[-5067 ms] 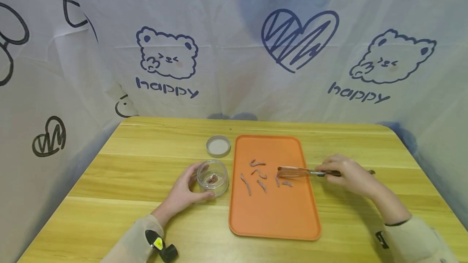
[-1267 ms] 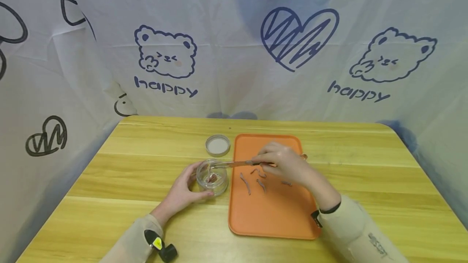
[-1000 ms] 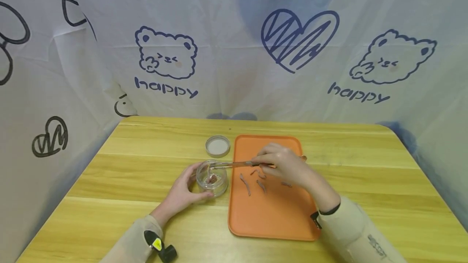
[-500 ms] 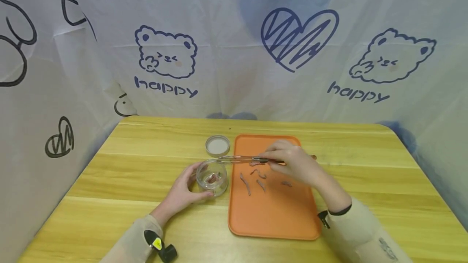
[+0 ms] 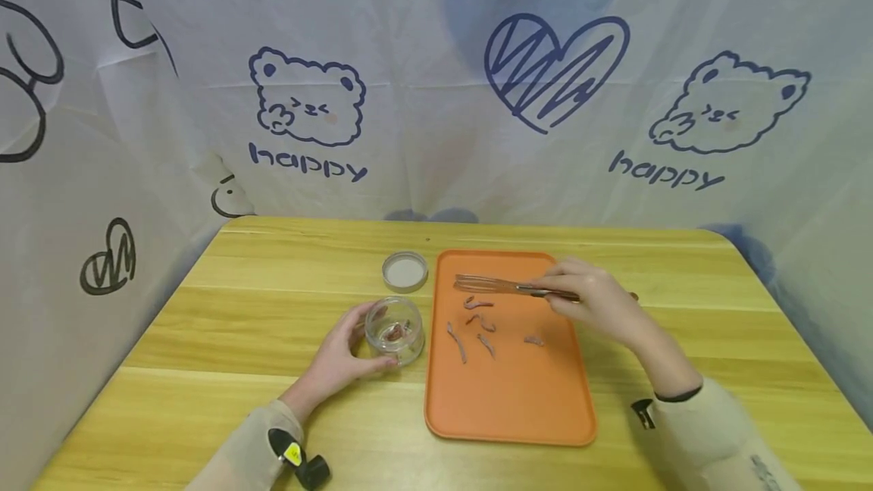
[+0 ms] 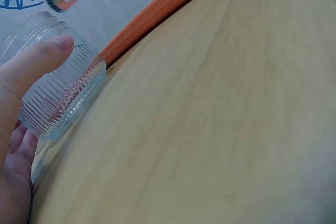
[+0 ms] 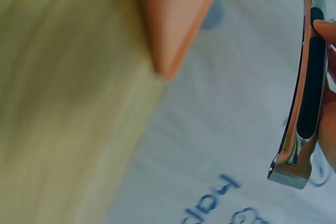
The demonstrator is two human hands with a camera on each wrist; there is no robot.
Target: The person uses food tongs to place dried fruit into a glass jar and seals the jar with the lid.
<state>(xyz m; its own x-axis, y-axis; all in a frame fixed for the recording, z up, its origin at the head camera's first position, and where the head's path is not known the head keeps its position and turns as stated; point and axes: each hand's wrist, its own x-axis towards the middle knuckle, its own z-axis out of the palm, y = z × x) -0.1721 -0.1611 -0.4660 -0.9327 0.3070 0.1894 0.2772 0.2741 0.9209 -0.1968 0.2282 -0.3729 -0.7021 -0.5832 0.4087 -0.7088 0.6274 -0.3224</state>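
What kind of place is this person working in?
Probably a small indoor work corner, perhaps set up for filming: cloth printed with bears and hearts hangs behind a wooden table, with an orange tray and a clear jar on it.

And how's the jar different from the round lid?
The jar is see-through, while the lid looks whitish inside. The jar has taller walls; the lid is shallow. The left hand holds the jar, but no hand touches the lid, which lies on the table. Both are round.
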